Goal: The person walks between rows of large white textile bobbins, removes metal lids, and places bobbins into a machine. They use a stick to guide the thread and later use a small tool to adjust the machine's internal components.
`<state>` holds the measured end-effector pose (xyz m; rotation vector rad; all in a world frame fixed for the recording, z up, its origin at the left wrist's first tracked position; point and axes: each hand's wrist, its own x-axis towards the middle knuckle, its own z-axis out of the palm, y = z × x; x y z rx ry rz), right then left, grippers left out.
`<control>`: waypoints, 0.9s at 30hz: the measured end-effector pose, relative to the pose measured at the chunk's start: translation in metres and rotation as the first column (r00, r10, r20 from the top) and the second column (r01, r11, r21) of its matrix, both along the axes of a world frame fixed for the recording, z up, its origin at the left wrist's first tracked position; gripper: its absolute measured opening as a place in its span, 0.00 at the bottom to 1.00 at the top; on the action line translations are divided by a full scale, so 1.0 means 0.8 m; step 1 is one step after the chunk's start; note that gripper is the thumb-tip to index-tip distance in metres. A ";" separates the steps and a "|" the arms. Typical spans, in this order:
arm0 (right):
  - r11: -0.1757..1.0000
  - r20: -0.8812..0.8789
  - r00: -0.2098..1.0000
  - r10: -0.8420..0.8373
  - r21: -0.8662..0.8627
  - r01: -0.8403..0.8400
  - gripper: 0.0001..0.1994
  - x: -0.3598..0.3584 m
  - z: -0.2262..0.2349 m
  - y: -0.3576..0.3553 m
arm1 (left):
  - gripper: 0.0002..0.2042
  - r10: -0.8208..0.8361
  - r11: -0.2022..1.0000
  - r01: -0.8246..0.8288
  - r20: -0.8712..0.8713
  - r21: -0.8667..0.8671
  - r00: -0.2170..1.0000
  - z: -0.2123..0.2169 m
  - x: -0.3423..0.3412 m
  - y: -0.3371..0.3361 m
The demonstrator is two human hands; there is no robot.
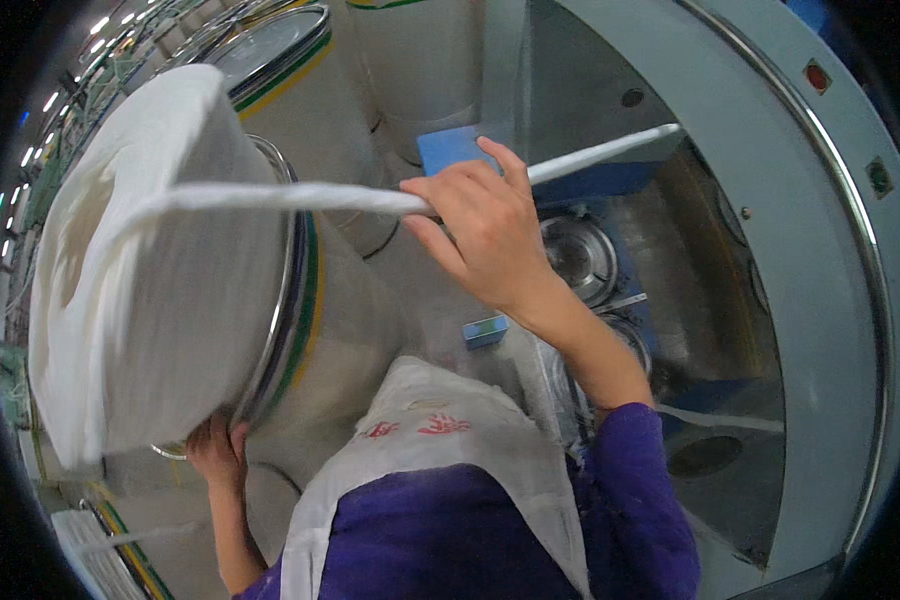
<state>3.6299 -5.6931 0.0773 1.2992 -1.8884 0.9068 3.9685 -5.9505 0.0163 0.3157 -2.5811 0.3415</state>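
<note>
A thick white fibre sliver runs from a tall coiled pile of white sliver on the left towards the machine on the right. My right hand is closed around this strand, thumb below it and fingers over the top. The pile bulges above the metal rim of a pale can with green and yellow bands, and the can leans. Low on that can's rim, under the pile, my left hand grips with its thumb showing; its fingertips are partly hidden.
More banded cans stand at the far left. A grey-green machine frame curves along the right, with round metal parts inside it. A blue box and a small blue-green box lie near my right arm. Another can is at lower left.
</note>
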 end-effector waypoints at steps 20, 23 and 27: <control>0.967 -0.087 0.988 -0.125 0.211 0.141 0.04 -0.073 -0.074 0.037 | 0.19 0.146 -0.411 0.681 -0.694 0.606 0.705 -0.005 -0.422 0.101; 0.915 -0.075 0.950 -0.304 0.254 0.313 0.11 -0.107 -0.104 0.063 | 0.22 0.356 -0.508 0.682 -0.593 0.526 0.722 -0.011 -0.459 0.002; 0.831 0.138 0.869 -0.474 0.398 0.390 0.25 -0.109 -0.187 0.084 | 0.42 -0.343 0.055 0.164 -0.135 0.985 0.930 -0.083 -0.543 -0.074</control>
